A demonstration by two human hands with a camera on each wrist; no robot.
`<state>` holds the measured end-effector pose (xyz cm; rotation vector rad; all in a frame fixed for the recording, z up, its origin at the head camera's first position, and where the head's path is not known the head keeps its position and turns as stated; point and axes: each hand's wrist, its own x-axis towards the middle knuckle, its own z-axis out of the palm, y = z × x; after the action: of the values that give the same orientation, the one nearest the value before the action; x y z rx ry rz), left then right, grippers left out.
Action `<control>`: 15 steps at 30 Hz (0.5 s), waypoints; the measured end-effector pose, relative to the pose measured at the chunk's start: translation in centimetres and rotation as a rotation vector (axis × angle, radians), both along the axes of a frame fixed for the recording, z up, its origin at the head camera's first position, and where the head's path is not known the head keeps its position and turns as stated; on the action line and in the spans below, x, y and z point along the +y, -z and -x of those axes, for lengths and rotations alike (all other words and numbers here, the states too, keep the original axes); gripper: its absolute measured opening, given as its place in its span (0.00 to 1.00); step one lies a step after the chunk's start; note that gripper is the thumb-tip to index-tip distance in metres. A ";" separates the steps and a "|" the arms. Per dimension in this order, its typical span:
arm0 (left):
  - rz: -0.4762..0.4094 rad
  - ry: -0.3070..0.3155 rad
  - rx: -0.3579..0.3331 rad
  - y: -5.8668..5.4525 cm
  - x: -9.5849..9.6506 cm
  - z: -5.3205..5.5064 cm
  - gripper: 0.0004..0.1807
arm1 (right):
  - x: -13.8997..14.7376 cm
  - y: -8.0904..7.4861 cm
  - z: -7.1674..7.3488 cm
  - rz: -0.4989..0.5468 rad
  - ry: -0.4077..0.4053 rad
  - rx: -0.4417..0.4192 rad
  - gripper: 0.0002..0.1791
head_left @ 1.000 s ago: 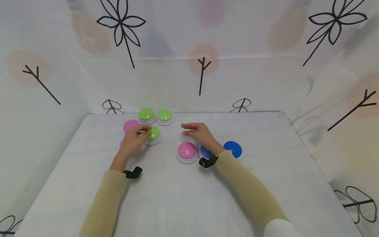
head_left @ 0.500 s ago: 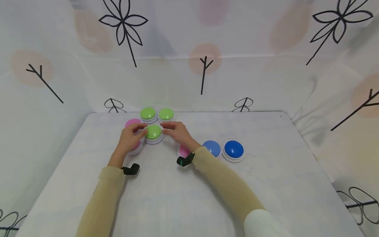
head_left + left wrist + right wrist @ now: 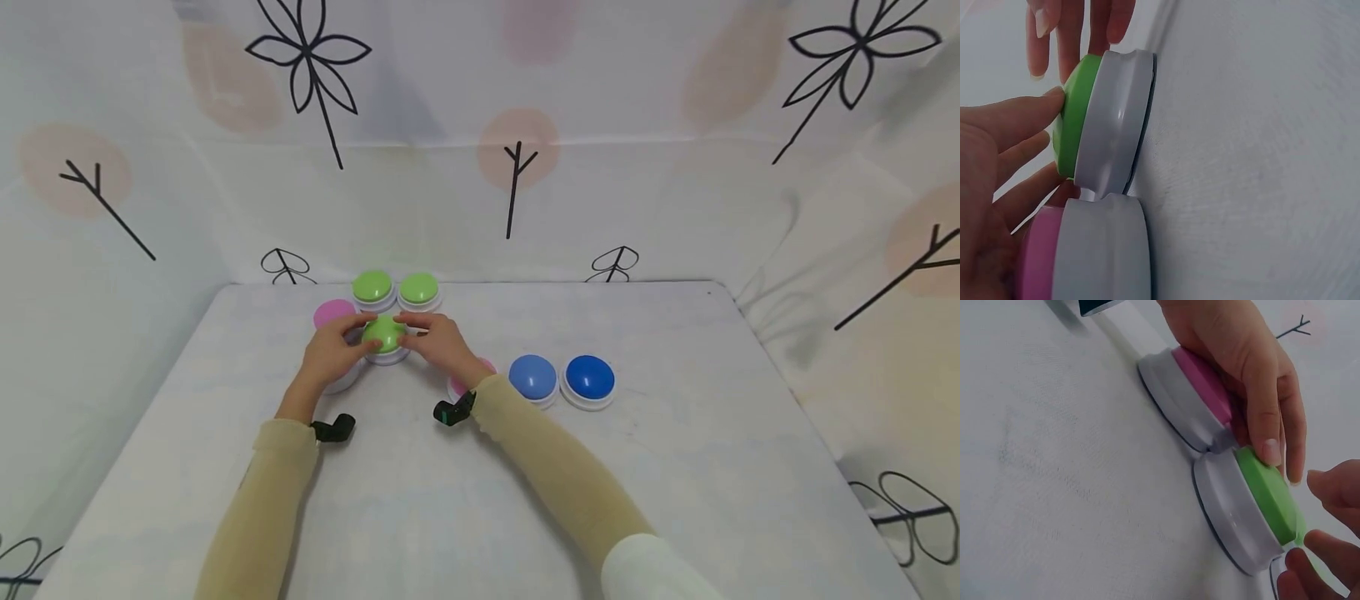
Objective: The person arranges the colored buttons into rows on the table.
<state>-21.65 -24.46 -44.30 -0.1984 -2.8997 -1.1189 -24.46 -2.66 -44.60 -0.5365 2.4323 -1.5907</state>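
A green dome push button [image 3: 385, 333] with a white round base sits on the table between my two hands. My left hand [image 3: 333, 348] lies along its left side; in the left wrist view the thumb tip meets the edge of the green dome [image 3: 1075, 119], with the other fingers behind it. From the other side, my right hand [image 3: 441, 343] reaches in, fingertips right at the dome's right edge in the head view. A pink push button [image 3: 1040, 250] stands close beside the green one, partly under my left hand. Another pink button [image 3: 334, 312] shows behind that hand.
Two more green buttons [image 3: 372, 286] stand at the table's back edge. A third pink button [image 3: 456, 388] is mostly covered by my right wrist. Right of it are a light blue button [image 3: 532, 377] and a darker blue button [image 3: 590, 377]. A patterned cloth [image 3: 600, 192] surrounds the white table [image 3: 420, 500].
My right hand has moved left from above the pink and light blue buttons to the green button's right side, uncovering the light blue one. My left hand has stayed nearly still.
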 end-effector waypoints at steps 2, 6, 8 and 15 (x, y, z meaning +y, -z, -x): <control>0.030 0.007 0.003 -0.1 0.0 0.0 0.32 | 0.0 0.1 0.1 -0.016 -0.012 0.010 0.21; 0.055 -0.001 -0.011 0.0 0.1 -0.2 0.34 | 0.0 0.4 0.2 -0.029 -0.029 0.015 0.21; 0.062 -0.002 -0.015 0.0 0.1 -0.2 0.35 | 0.0 0.5 0.3 -0.036 -0.029 0.015 0.22; 0.103 0.004 -0.019 0.1 0.2 -0.1 0.36 | 0.1 0.4 0.3 -0.115 -0.043 0.025 0.23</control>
<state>-21.52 -24.23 -44.44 -0.1966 -2.9774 -0.9783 -24.80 -2.55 -45.03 -0.5869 2.4938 -1.4263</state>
